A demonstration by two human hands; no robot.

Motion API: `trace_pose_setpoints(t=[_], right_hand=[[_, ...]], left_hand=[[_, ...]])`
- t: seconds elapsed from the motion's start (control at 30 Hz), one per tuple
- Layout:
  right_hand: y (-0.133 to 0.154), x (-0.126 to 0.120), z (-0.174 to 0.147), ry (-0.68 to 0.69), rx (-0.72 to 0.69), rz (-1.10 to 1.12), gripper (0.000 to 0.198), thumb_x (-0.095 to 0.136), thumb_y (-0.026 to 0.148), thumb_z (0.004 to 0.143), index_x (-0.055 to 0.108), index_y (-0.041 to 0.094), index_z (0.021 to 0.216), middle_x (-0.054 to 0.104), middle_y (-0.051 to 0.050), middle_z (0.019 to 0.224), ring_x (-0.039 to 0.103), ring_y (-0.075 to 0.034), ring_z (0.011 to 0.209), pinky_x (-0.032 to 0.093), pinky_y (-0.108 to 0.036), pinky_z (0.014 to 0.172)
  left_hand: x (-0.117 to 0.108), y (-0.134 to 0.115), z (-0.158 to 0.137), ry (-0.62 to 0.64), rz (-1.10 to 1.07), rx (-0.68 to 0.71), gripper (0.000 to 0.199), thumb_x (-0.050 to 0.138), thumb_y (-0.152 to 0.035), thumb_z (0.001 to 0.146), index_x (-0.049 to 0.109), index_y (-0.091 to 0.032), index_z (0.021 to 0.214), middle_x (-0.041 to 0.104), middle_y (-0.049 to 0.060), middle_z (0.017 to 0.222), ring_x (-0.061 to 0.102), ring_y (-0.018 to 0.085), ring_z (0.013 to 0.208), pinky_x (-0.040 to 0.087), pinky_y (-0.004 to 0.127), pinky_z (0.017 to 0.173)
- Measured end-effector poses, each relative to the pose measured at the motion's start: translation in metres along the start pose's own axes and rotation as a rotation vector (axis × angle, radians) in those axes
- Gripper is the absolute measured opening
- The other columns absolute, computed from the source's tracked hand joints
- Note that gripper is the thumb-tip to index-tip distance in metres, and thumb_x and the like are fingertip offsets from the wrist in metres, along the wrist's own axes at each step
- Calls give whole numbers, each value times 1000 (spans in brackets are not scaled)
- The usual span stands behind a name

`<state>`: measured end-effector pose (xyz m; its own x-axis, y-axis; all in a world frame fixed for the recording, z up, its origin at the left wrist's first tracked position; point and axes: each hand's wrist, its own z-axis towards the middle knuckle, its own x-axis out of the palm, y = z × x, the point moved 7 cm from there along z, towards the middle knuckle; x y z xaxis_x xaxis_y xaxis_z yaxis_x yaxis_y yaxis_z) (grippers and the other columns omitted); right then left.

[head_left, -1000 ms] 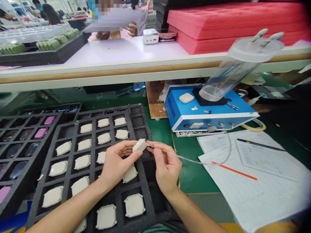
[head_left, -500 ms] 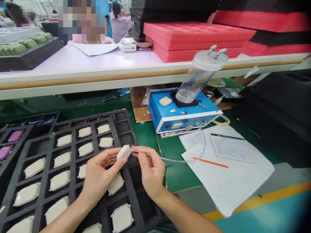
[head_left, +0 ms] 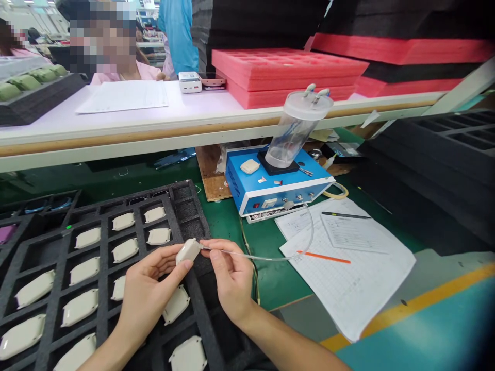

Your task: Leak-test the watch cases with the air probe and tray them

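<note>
My left hand (head_left: 154,288) grips a cream watch-shaped case (head_left: 188,251) between thumb and fingers, above a black foam tray (head_left: 185,324). My right hand (head_left: 232,281) is closed on a thin clear tube (head_left: 266,258), whose tip meets the right-hand side of the case; whether it goes inside I cannot tell. The tube curves back to the front of a blue box-shaped machine (head_left: 286,193). Similar cream cases (head_left: 80,306) sit singly in the tray's compartments. Another cream case (head_left: 249,166) lies on top of the machine, beside a clear cylinder (head_left: 296,129) with fittings on its lid.
Printed sheets (head_left: 348,273) with an orange stick (head_left: 325,256) and a black pen (head_left: 346,215) lie on the right. A shelf edge (head_left: 154,141) crosses behind, bearing red foam trays (head_left: 286,77). Black foam trays (head_left: 436,165) are stacked at right. A co-worker (head_left: 119,67) sits beyond.
The camera view has shifted, so most things appear farther left. Both hands keep their hold, with the tube tip still against the case. The co-worker's paper now lies flat on the shelf.
</note>
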<state>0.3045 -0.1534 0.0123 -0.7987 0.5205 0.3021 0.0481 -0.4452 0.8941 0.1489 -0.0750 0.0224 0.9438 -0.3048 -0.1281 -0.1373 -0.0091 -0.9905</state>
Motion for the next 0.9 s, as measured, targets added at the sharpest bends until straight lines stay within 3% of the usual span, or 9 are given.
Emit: trace_pose_setpoints(t=[0.13,0.23,0.3,0.37,0.47,0.53,0.63,0.73,0.9], right_hand=[[-2,-7,-6,-18,76,-31,15,65,32,101,75,21,102,79,-8,108,77,-20,102,66,-34,90],[-7,-15,-17,-44,248,-12,27,67,40,100,70,23,120,75,-12,127,74,-25,116,64,-42,96],[-13,-17,-26,-5,420,33,43,71,46,97,63,24,133,69,-15,139,71,-29,123,63,-49,99],[-18,-17,-37,78,571,23,54,75,51,92,60,25,137,66,-17,145,69,-32,128,60,-54,104],[-22,-16,-51,216,649,-102,62,80,57,84,63,25,134,64,-17,147,62,-35,136,51,-58,115],[-26,-14,-57,282,634,-202,66,83,59,80,64,25,134,62,-17,150,57,-36,142,45,-59,120],[-33,-7,-58,358,603,-328,73,83,60,78,62,24,138,57,-16,155,52,-36,147,39,-61,124],[-36,4,-53,378,631,-368,77,87,55,75,60,23,139,60,-15,153,54,-35,145,37,-60,125],[-29,38,-52,296,889,-164,66,90,46,69,66,21,124,77,-14,127,73,-35,120,61,-53,104]], left_hand=[[7,-3,-8,44,25,46,34,80,-43,81,79,-18,103,82,10,104,79,25,91,64,33,85],[-15,-15,-2,59,185,119,33,68,-38,89,76,-18,113,80,10,106,76,24,89,60,33,80],[-59,-23,9,-29,427,152,32,61,-34,92,73,-20,119,78,8,109,72,23,91,57,33,82],[-122,-25,22,-175,666,104,29,57,-27,93,72,-21,117,76,6,109,69,25,99,53,34,93],[-205,-10,36,-334,739,-15,24,54,-18,90,71,-18,106,75,9,104,66,29,104,48,40,102],[-235,9,42,-363,719,-57,19,55,-17,88,71,-18,98,74,11,99,65,32,105,47,45,105],[-247,34,40,-398,664,-49,17,59,-19,86,71,-18,98,72,15,113,56,38,126,35,55,118],[-249,48,22,-458,556,-4,32,61,-22,87,68,-17,117,60,17,144,39,37,147,21,55,127],[-258,66,-21,-477,300,-51,45,65,-28,83,66,-17,127,65,16,143,56,32,138,38,45,122]])
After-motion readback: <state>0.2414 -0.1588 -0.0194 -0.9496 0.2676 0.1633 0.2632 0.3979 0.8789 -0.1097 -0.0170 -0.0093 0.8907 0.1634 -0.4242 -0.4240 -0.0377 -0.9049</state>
